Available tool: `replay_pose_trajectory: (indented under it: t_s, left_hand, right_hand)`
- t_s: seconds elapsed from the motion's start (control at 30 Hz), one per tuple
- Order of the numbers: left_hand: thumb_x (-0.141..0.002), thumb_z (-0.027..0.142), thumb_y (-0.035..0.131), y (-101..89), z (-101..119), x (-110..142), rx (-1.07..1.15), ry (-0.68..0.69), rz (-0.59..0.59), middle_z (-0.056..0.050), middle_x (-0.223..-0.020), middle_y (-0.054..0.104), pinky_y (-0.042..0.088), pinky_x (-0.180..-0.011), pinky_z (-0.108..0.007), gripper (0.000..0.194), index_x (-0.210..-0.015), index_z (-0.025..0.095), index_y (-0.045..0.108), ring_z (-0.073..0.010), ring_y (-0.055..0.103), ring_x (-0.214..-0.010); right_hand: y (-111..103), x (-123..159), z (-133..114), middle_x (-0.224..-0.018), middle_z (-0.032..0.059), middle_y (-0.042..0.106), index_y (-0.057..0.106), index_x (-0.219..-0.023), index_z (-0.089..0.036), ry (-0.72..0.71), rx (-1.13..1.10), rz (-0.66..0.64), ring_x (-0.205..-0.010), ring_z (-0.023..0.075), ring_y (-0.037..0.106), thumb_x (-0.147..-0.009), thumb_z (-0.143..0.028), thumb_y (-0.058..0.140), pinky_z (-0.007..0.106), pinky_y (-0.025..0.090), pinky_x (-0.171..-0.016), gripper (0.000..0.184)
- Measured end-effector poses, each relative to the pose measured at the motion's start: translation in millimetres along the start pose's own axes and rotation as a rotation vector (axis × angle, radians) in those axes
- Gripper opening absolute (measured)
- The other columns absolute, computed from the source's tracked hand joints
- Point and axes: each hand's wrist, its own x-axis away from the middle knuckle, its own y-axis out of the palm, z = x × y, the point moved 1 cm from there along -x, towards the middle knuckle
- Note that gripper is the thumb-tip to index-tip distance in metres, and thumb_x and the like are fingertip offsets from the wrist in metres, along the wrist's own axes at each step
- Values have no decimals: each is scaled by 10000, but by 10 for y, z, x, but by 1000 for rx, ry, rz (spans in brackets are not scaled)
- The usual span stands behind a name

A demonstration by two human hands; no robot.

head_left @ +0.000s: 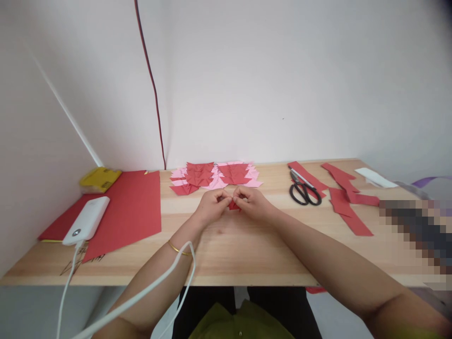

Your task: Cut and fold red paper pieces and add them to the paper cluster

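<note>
Between my fingertips, just above the middle of the wooden table (pixel 226 263), is a small piece of red paper (pixel 233 205). My left hand (pixel 213 205) pinches its left side, and my right hand (pixel 252 202) pinches it from the right. Both hands are closed, thumbs toward each other, and they cover most of the paper, so its folds cannot be made out. Right behind them lie overlapping rows of folded red paper pieces (pixel 199 175) and folded pink paper pieces (pixel 217 182).
To the left, a white power bank (pixel 88 219) with a white cable (pixel 72 273) rests on red paper sheets (pixel 137 212), near a yellow packet (pixel 101 180). On the right lie black-handled scissors (pixel 305 193), a pen (pixel 302 177), red paper scraps (pixel 348 214) and a white strip (pixel 376 177).
</note>
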Motion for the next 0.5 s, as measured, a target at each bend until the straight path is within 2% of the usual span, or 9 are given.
replay_pose_trajectory:
  t_s: [0.1,0.2,0.27,0.4,0.5]
  left_hand:
    - [-743,304,600,-9,-42,-11,102,-38,23,-8,-645,616,400,-594,-229,175,-692,138,627,-112,517,-604]
    - [-710,309,636,-6,-90,-31,204,-92,67,-1,-624,604,398,-588,-228,175,-688,136,629,-104,511,-585]
    - [-690,306,653,1,-107,-42,259,-118,90,1,-609,599,396,-587,-228,174,-682,134,635,-99,507,-573]
    - [-672,280,657,17,-122,-53,333,-145,122,-2,-592,603,403,-595,-233,152,-657,130,638,-98,517,-565]
    - [-661,243,648,29,-134,-55,360,-148,121,-8,-596,613,418,-604,-238,129,-606,131,618,-105,536,-577]
  right_hand:
    - [-29,-5,10,-704,9,612,562,-748,-173,37,-48,-40,-616,121,538,-844,-345,508,235,432,-571,205]
    - [-54,-18,32,-766,21,635,570,-747,-176,13,-74,-46,-708,137,578,-879,-374,466,263,465,-666,260]
    - [-57,-25,42,-816,28,641,581,-789,-178,-9,-95,-21,-770,144,591,-882,-355,462,275,472,-717,233]
    - [-29,-26,22,-910,41,647,570,-956,-184,27,-217,-35,-792,140,611,-828,-264,525,262,492,-678,158]
    - [-15,-20,-39,-893,38,647,577,-907,-177,-40,-231,-86,-805,137,614,-785,-164,520,278,491,-731,135]
